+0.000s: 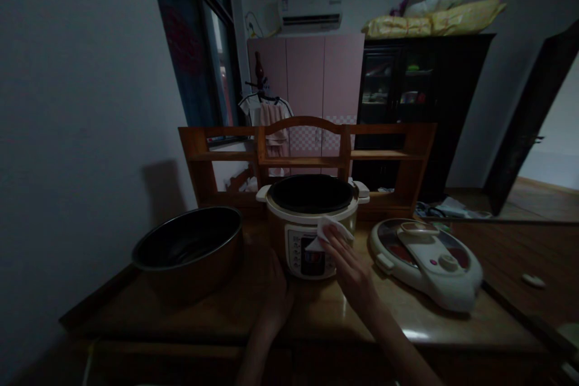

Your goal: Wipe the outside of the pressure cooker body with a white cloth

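An electric pressure cooker body (312, 217) stands open on a wooden desk (316, 313), its control panel facing me. My right hand (350, 265) presses a white cloth (332, 230) against the cooker's front, just above the panel. My left hand (275, 295) rests against the cooker's lower left side in shadow, its fingers hard to make out. The dark inner pot (190, 250) sits on the desk to the left. To the right lies the cooker's white lid (427, 262).
A wooden shelf rack (307, 157) stands behind the cooker. Pink wardrobe (307, 78) and dark cabinet (420, 102) fill the back of the room. A window (203, 42) is on the left wall. A small white object (534, 280) lies at right.
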`<state>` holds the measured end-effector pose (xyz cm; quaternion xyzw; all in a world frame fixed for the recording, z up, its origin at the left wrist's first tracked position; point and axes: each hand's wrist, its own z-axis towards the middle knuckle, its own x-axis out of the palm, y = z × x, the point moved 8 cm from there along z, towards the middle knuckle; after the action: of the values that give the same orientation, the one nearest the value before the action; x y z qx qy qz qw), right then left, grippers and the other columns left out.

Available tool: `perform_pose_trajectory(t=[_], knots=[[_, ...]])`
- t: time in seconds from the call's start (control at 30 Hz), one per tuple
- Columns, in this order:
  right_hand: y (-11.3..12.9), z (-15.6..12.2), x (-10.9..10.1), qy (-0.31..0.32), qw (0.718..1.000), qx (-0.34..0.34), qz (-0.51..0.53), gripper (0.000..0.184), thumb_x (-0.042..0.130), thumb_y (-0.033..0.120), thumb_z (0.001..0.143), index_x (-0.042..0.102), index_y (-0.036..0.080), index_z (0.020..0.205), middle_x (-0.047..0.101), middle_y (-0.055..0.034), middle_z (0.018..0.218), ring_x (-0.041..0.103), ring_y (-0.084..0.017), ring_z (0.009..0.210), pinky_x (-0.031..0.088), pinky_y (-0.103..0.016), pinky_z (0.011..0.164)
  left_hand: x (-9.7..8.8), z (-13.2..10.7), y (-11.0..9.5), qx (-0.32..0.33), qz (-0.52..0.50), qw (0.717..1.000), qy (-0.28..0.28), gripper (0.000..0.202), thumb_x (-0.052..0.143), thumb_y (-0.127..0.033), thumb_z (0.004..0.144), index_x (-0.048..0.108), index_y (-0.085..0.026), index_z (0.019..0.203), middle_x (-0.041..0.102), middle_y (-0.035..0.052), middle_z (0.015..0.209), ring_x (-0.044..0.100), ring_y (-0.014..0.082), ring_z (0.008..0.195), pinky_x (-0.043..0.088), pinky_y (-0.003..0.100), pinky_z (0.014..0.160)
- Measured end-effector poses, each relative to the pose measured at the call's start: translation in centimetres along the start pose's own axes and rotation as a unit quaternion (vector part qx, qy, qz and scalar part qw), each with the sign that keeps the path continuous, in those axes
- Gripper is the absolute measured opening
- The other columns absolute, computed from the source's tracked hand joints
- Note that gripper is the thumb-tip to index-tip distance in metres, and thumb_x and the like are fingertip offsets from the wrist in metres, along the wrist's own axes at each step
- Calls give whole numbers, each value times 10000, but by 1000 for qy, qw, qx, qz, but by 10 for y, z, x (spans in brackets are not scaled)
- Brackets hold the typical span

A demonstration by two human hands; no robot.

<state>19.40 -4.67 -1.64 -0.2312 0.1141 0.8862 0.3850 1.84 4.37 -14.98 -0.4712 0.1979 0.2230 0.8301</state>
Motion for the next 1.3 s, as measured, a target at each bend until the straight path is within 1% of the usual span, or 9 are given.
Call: perform_pose_trajectory(t=[0.13, 0.43, 0.6, 0.7, 0.9, 1.03, 1.13, 1.23, 1.3], knots=[[-3, -18, 14, 2, 1000, 15, -2, 609, 322, -25, 956, 380, 224, 1509, 418, -109, 1533, 365, -251, 1433, 419, -503, 1146, -2, -1, -4, 20, -11, 1000, -18, 878, 420, -122, 856, -102, -133, 1562, -86, 164, 1649, -68, 270, 1516, 57, 519, 1246], [2, -55, 26, 83, 996, 10, -23, 758, 238, -118, 843, 313, 180, 1535, 426, -97, 1530, 343, -223, 1445, 458, -465, 1116, 3, -5, 10, -18, -23, 1000, 2, 863, 448, -167, 855, -29, -151, 1574, -57, 123, 1658, 0, 247, 1525, 129, 458, 1250], [2, -71, 34, 115, 993, 17, -32, 754, 239, -116, 842, 305, 170, 1537, 410, -96, 1539, 309, -229, 1459, 452, -469, 1113, 1, -4, 8, -42, -12, 999, 7, 844, 448, -179, 859, 3, -106, 1572, 2, 140, 1656, -20, 235, 1524, 114, 456, 1252], [2, -79, 37, 130, 990, 28, -42, 765, 264, -109, 828, 300, 171, 1540, 407, -98, 1540, 309, -245, 1457, 475, -478, 1089, 1, -4, 9, -42, -7, 999, 5, 827, 445, -197, 876, 8, -87, 1569, -28, 153, 1652, -54, 237, 1522, 95, 466, 1252], [7, -94, 42, 154, 986, 42, -46, 719, 331, -59, 864, 278, 155, 1547, 414, -115, 1532, 324, -274, 1448, 495, -486, 1072, 1, -4, 8, -35, -16, 999, 8, 814, 447, -191, 867, 48, -104, 1571, -64, 126, 1653, -75, 230, 1517, 93, 448, 1254], [9, -107, 47, 152, 985, 65, -43, 809, 285, -100, 804, 250, 200, 1555, 430, -82, 1525, 335, -242, 1443, 473, -457, 1098, 1, -3, 7, -48, 0, 999, 17, 829, 442, -185, 853, 39, -97, 1572, 4, 116, 1659, -58, 207, 1520, 97, 420, 1255], [9, -115, 51, 159, 982, 98, -28, 878, 288, -114, 748, 273, 251, 1547, 439, -38, 1522, 342, -215, 1438, 443, -425, 1125, 1, -3, 6, -49, 12, 998, 21, 834, 427, -193, 863, -2, -111, 1573, -9, 105, 1660, -58, 205, 1521, 109, 427, 1255], [14, -115, 49, 179, 978, 110, 8, 855, 291, -107, 762, 330, 269, 1529, 436, -25, 1523, 396, -198, 1409, 444, -398, 1124, 2, -3, 8, -44, 22, 999, 21, 828, 410, -207, 887, -51, -145, 1573, -28, 105, 1658, -49, 223, 1522, 129, 473, 1251], [20, -107, 37, 162, 980, 110, 34, 799, 286, -90, 809, 336, 253, 1529, 419, -42, 1534, 407, -202, 1402, 453, -390, 1116, 4, -3, 10, -32, 24, 999, 18, 833, 406, -212, 898, -84, -161, 1570, -47, 107, 1655, -47, 230, 1521, 139, 484, 1248]])
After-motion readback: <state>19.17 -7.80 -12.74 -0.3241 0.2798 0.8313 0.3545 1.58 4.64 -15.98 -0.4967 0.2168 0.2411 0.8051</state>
